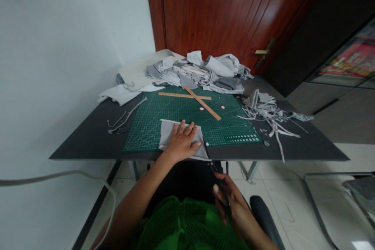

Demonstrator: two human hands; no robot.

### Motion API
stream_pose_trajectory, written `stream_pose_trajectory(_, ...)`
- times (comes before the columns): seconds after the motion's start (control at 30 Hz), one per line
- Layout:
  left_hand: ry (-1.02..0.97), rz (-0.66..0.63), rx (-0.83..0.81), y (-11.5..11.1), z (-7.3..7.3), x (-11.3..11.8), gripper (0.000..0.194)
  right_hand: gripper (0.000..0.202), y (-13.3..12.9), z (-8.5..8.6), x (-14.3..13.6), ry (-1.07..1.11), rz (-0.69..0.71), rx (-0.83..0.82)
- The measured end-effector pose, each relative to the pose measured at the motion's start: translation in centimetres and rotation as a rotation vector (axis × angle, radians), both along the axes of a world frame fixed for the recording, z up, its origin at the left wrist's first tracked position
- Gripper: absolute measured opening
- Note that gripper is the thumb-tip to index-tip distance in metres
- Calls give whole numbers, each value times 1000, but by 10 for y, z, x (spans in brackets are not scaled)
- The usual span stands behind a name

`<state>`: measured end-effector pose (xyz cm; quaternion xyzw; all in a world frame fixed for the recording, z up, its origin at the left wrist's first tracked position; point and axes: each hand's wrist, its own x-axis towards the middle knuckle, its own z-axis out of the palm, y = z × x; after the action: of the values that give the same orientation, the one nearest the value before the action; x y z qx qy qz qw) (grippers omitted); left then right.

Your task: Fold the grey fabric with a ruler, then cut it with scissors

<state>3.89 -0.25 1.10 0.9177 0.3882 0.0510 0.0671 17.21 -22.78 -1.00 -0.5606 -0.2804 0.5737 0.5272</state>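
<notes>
Left hand (pixel 184 140) open and flat, palm down on one piece of grey cloth (pixel 166 132), fingers spread and pointing away from the body, thumb out toward the right. Right hand (pixel 230 199) lower, off the near edge of the surface (pixel 307 146), fingers curled round the dark handles of one pair of scissors (pixel 213 168); blades point up and away, at the cloth's right edge.

Counts: hands, two. Cloth under the palm, one, lying on the near part of one green cutting mat (pixel 146 125), its near edge by the surface's edge. Wooden rulers (pixel 205 105), two, crossed on the far half of the mat. Pink pieces (pixel 223 107), two, apart, near the rulers. Pale strips (pixel 129 116), two plainly seen, left of the mat. Fabric pile (pixel 193 70) along the back and scrap heap (pixel 260 105) at right: pieces overlap, number cannot be told.

Pose: left forearm slants forward and inward from lower left; right forearm comes up from lower right, wrist near the body.
</notes>
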Motion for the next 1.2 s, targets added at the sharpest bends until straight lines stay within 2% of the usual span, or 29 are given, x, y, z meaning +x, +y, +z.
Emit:
stream_pose_trajectory(0.6,2,4,-11,-1,4,0,68,63,-2,-6,0,-18,-20,32)
stream_pose_trajectory(0.7,13,28,-29,-8,5,0,68,62,-4,-10,3,3,-31,2)
stream_pose_trajectory(0.87,9,85,-31,-32,6,0,70,60,-16,-11,15,26,-9,-26)
stream_pose_trajectory(0.97,3,101,-21,-40,13,2,62,60,-21,-7,21,20,21,-47)
stream_pose_trajectory(1.1,23,70,40,-31,22,4,46,61,-18,-5,24,11,24,-50)
stream_pose_trajectory(1.2,17,57,92,-19,17,4,44,63,-14,-7,25,15,24,-48)
